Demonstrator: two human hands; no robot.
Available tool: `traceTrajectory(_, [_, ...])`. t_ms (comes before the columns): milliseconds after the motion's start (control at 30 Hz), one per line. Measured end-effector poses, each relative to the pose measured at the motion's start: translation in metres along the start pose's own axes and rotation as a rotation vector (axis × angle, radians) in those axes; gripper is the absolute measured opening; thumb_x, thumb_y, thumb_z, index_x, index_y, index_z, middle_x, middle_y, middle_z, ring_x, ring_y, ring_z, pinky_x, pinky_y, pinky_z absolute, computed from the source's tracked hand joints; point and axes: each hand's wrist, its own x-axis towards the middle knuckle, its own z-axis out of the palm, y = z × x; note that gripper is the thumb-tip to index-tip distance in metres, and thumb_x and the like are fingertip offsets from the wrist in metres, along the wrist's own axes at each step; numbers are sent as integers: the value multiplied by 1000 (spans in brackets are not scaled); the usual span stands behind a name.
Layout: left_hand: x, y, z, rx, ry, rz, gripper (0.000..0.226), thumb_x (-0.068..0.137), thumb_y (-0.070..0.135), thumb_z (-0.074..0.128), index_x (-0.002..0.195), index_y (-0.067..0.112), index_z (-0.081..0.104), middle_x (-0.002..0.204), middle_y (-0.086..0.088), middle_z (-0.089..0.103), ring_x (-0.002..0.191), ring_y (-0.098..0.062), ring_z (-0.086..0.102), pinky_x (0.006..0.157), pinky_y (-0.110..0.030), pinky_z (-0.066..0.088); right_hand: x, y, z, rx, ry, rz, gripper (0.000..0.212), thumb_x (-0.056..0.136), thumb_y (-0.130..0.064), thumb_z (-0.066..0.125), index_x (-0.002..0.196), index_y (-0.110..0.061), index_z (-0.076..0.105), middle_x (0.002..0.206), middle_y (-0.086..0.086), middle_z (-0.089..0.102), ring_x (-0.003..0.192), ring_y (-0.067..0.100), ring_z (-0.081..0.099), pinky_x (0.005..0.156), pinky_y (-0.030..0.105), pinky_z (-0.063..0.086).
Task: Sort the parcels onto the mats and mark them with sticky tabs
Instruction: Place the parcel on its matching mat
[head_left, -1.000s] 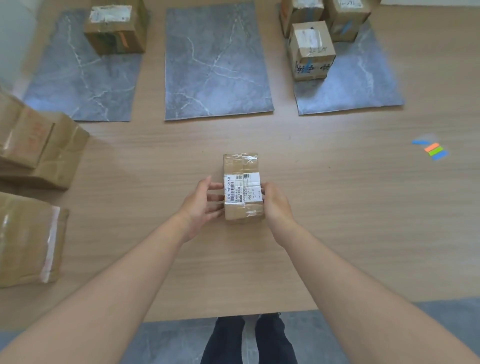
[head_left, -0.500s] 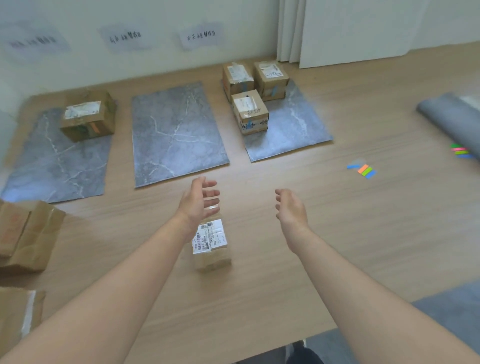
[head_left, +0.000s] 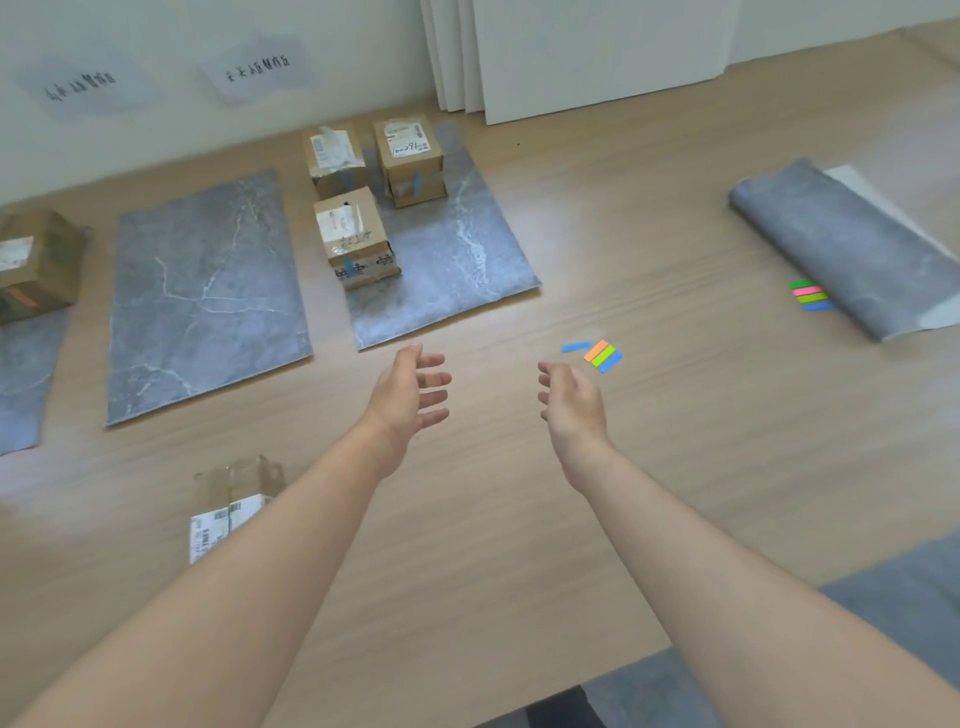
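The middle mat lies bare. The small parcel sits on the wood on the near side of it, apart from its near edge, with neither hand on it. Off that mat's near right corner hover the left hand and right hand, both slack with fingers spread and holding nothing. The sticky tabs lie further right of the mat, just past the right hand.

Fetching a tab looks like the step. It is best to pinch one strip by its tip, steady the stack, then press it onto a flat face of the parcel.

The wooden table also carries a right mat with three parcels and a left mat with one, either side of the middle mat, and a rolled mat far to its right. Behind is a pale wall with paper signs.
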Motion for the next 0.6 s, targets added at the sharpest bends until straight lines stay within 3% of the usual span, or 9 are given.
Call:
traceTrajectory(67, [7,1,26,14,-8,-9,46,105,48,32,113,18,66,119,-13,67,114,-31,62,90,-42,56,19,0,-20,-3,18,7,53,78,-48,45,103,-6,64,90,11,60,102,38,63,93,51,51])
traceTrajectory(133, [15,2,50,34,-26,-17,46,105,48,32,114,18,66,121,-12,67,115,-30,62,94,-44,55,36,5,-39,-4,26,-3,46,88,-42,47,107,-4,64,88,11,57,91,40,61,97,55,50])
traceTrajectory(200, [24,3,72,58,-43,-24,46,105,47,32,116,17,65,121,-11,68,115,-27,62,99,-47,52,55,14,-53,-22,31,-30,25,98,-31,49,101,-15,68,86,1,61,80,24,60,97,54,51])
traceTrajectory(300, [39,2,100,92,-74,-25,45,106,43,31,119,16,64,118,-9,70,115,-23,63,102,-46,51,85,29,-66,-73,57,-57,16,97,-33,53,92,-27,67,85,-6,66,85,19,66,95,52,55])
traceTrajectory(400, [58,-1,126,105,-126,-44,46,106,44,32,120,15,64,116,-9,72,112,-23,66,101,-44,52,112,35,-73,-123,77,-69,13,98,-25,56,103,-27,68,95,-4,70,94,18,69,88,37,57])
traceTrajectory(533, [87,-2,155,117,-198,-101,48,106,45,31,123,13,63,115,-11,72,109,-29,69,99,-46,54,142,40,-85,-283,98,-142,22,97,-16,60,116,-20,70,103,-5,70,79,6,63,63,8,43])
traceTrajectory(600, [98,-2,166,108,-224,-119,49,106,44,32,125,11,62,117,-13,71,109,-33,68,96,-48,55,157,43,-88,-405,91,-210,27,94,-10,62,118,-18,72,106,-2,69,75,6,62,66,8,42])
